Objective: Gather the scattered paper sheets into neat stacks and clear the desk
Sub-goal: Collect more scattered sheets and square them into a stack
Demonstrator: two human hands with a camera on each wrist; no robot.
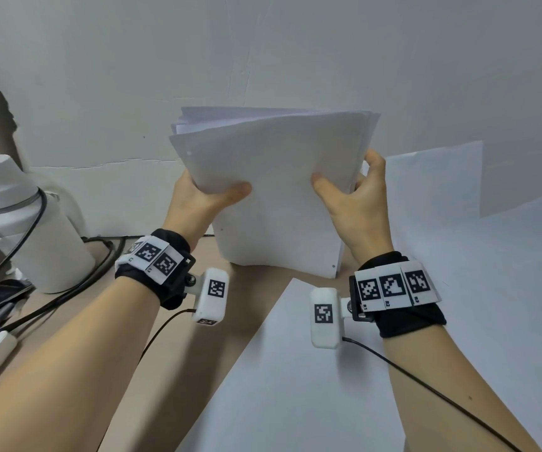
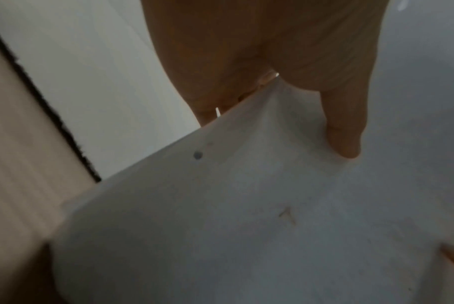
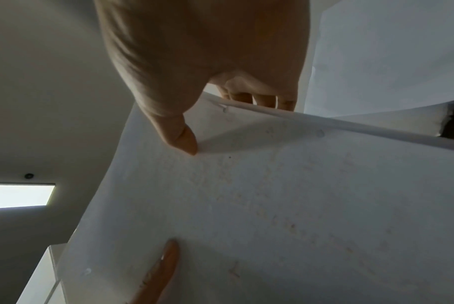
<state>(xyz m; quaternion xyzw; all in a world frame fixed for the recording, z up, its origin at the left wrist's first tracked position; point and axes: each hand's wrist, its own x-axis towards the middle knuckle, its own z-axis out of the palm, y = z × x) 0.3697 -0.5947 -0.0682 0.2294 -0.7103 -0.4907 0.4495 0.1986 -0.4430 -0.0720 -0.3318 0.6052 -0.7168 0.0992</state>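
We hold the stack of paper sheets (image 1: 276, 190) upright on its lower edge on the desk (image 1: 178, 347), at about twelve o'clock from us, close to the white wall behind. Our left hand (image 1: 198, 203) grips the stack's nine o'clock edge, thumb across the front and fingers behind; our right hand (image 1: 357, 203) grips the three o'clock edge the same way. The main risk, we judge, is in the fanned top edge: the sheets are not flush, and if we loosen both grips too far while squaring them, the back sheets could slide out or the whole stack buckle forward. A loose sheet (image 1: 295, 370) lies at six o'clock and larger sheets (image 1: 491, 272) at three o'clock, so the desk is not yet cleared. The white bottle (image 1: 18, 223) and cables (image 1: 77, 275) at nine o'clock could be knocked by a careless elbow.
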